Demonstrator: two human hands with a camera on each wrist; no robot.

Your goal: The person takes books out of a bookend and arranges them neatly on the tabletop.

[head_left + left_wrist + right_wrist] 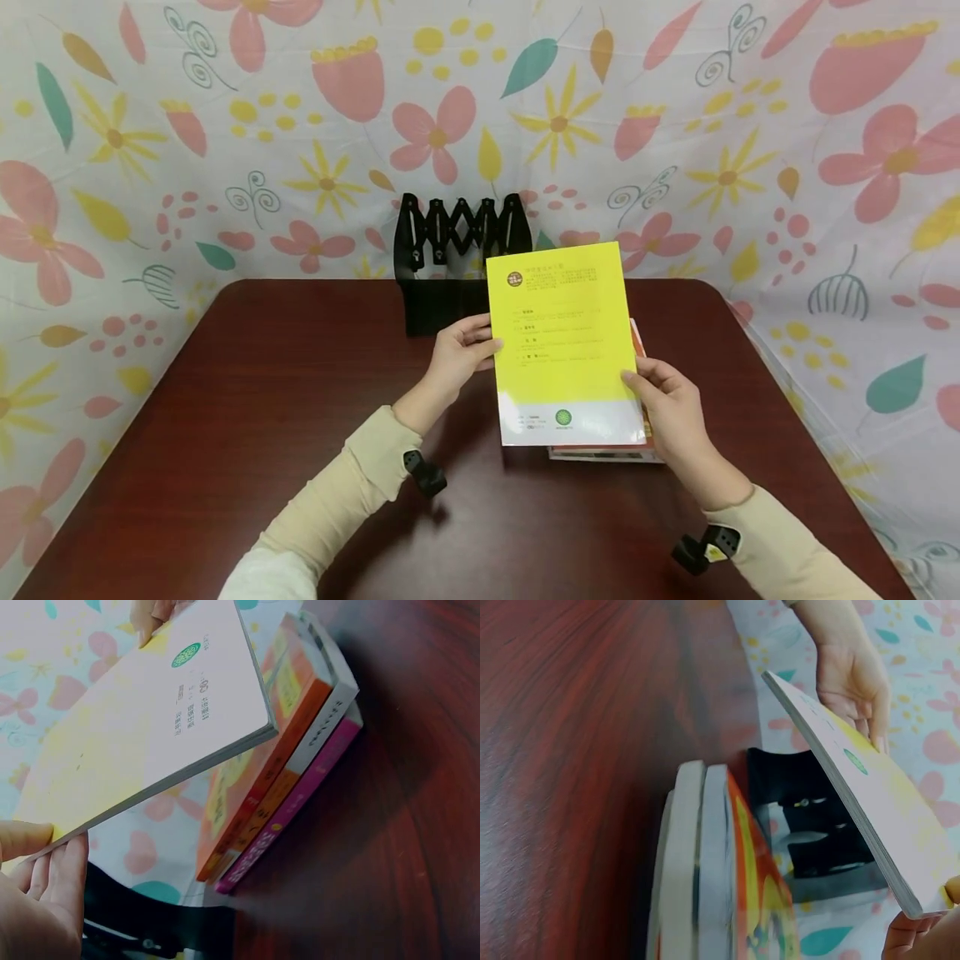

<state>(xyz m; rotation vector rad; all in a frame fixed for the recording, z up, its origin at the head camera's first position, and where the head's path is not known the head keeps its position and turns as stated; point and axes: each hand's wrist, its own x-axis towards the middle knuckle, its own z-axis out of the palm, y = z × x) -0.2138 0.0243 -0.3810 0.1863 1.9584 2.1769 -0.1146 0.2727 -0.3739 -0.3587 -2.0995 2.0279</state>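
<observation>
Both hands hold a thin book (558, 333) above the table, its yellow back cover with a white lower band facing the camera. My left hand (456, 357) pinches the left edge, thumb on the cover and fingers behind. On the right edge, lower down, my right hand (677, 408) grips it the same way. Beneath and behind the held book lies a stack of several books (277, 765), orange, white and magenta along the spines. In the head view the held book covers most of that stack.
A black expandable book rack (442, 300) with a lattice top stands at the back of the dark red wooden table (300, 358), partly hidden by the book. A flower-patterned cloth (262, 150) hangs behind and at both sides.
</observation>
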